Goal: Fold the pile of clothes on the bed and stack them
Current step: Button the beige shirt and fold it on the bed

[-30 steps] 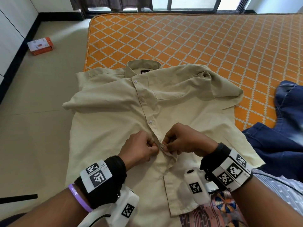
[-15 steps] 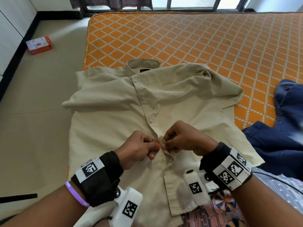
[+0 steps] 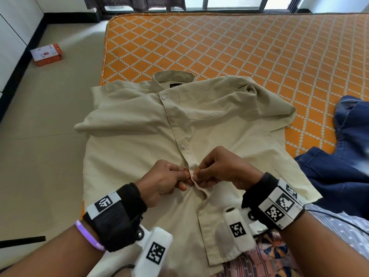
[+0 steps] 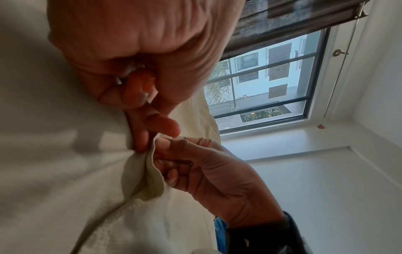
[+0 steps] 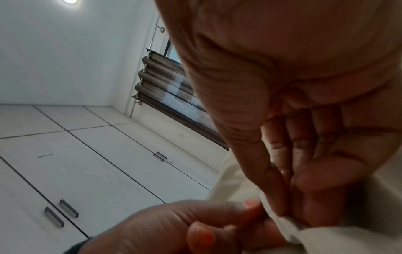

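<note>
Your left hand [image 3: 161,181] and right hand [image 3: 221,169] each pinch one edge of the beige shirt [image 3: 129,148] placket mid-front, likely closing a button so the front stays aligned for folding. Shirt lies face-up at the bed [image 3: 239,52] corner; denim garment [image 3: 339,166] just right.

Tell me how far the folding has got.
Done: nothing is folded or stacked in view. The beige shirt lies spread flat on the bed. In hand: left hand and right hand pinch its front edges, apparently buttoning it. Left: folding it, then the blue garment.
</note>
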`<state>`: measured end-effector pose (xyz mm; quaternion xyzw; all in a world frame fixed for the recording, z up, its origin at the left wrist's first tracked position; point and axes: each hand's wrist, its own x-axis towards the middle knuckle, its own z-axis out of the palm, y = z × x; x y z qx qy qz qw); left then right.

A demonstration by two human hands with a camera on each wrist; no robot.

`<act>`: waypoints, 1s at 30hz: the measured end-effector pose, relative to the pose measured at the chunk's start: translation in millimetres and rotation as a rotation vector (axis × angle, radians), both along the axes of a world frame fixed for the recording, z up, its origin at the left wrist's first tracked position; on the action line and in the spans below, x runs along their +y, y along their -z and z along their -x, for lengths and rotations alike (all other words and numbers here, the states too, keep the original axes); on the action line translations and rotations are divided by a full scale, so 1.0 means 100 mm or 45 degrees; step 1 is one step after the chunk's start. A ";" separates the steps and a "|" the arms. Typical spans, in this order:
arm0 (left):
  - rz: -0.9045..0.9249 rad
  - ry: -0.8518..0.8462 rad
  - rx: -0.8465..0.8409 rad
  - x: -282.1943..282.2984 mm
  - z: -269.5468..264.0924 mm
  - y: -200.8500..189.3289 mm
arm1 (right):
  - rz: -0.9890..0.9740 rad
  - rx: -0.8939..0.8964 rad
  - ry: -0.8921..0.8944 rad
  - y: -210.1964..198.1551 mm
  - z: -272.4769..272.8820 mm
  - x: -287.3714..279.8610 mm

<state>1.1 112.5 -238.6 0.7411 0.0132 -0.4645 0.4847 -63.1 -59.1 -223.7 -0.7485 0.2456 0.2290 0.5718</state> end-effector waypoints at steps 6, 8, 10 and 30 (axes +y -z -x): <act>-0.008 -0.036 -0.100 -0.03 0.08 0.02 | 0.178 -0.096 -0.021 0.04 -0.01 0.05; -0.022 -0.086 -0.136 -0.03 0.09 0.06 | 0.199 -0.095 -0.044 0.05 -0.01 0.05; 0.003 -0.112 -0.157 -0.03 0.10 0.08 | 0.171 -0.081 -0.048 0.06 -0.01 0.05; -0.179 0.272 -0.720 0.00 0.18 -0.01 | -0.026 0.099 -0.036 0.05 -0.09 0.05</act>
